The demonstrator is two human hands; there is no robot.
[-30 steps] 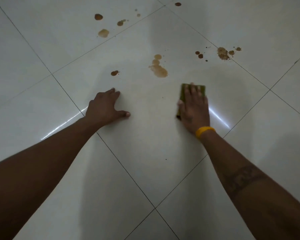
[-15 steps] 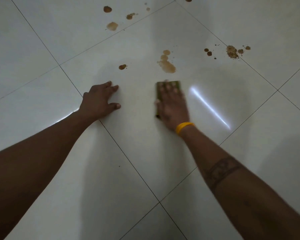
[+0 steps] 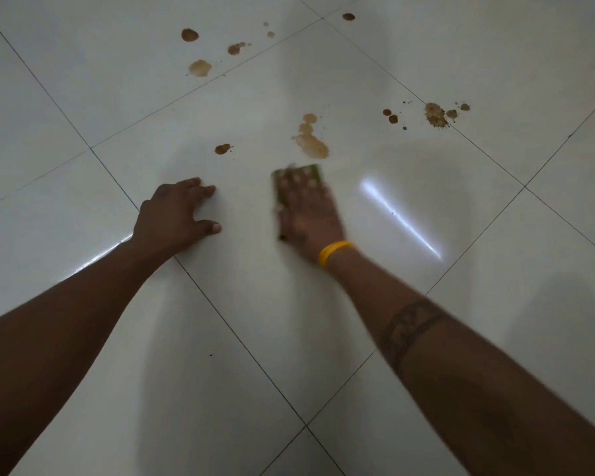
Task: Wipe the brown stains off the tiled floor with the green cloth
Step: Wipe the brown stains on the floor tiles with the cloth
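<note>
— Floor (image 3: 495, 321) first: what covers the frame?
— White glossy tiles with dark grout lines running diagonally, and a bright streak of reflected light (image 3: 401, 218) right of centre.
— And the arms?
— 2 bare forearms enter from the lower corners. The right one carries a dark band tattoo (image 3: 411, 329) and a yellow wristband (image 3: 334, 252).
— Where do the hands sit?
— Left hand (image 3: 176, 218) is planted on the tile at centre left, fingers arched and close together, fingertips down, thumb out to the side. Right hand (image 3: 306, 211) lies flat just right of it, blurred, fingers straight and side by side, pressing down the green cloth (image 3: 298, 175).
— How much of that cloth shows?
— Only its far edge and left side, at frame centre, under the fingers.
— Stains?
— Largest brown stain (image 3: 311, 144) lies just above the cloth, apart from it. A small spot (image 3: 222, 149) sits to its left, a speckled cluster (image 3: 435, 115) at upper right, and several blotches (image 3: 200, 68) at upper centre.
</note>
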